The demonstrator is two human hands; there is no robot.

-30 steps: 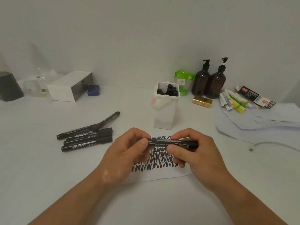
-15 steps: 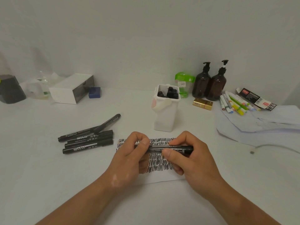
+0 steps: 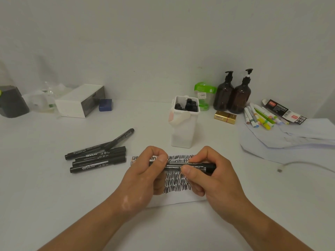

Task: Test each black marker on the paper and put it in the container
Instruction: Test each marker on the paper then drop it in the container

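Observation:
A black marker (image 3: 195, 167) lies level between both hands, just above the scribbled paper (image 3: 176, 182). My left hand (image 3: 145, 174) pinches its left end between thumb and fingers. My right hand (image 3: 210, 176) grips the barrel toward the right end. Whether the cap is on is hidden by my left fingers. The white container (image 3: 183, 131) stands right behind the paper with several black markers upright in it. A pile of several black markers (image 3: 98, 154) lies on the table to the left.
Two brown pump bottles (image 3: 232, 95), a green bottle (image 3: 204, 96) and a gold box (image 3: 225, 117) stand behind the container. Coloured markers (image 3: 261, 117) and loose sheets (image 3: 290, 140) lie at the right. A white box (image 3: 79, 100) and a blue block (image 3: 105, 105) sit at the back left.
Both hands and the marker have come slightly nearer to me and lower over the paper. The grip looks the same.

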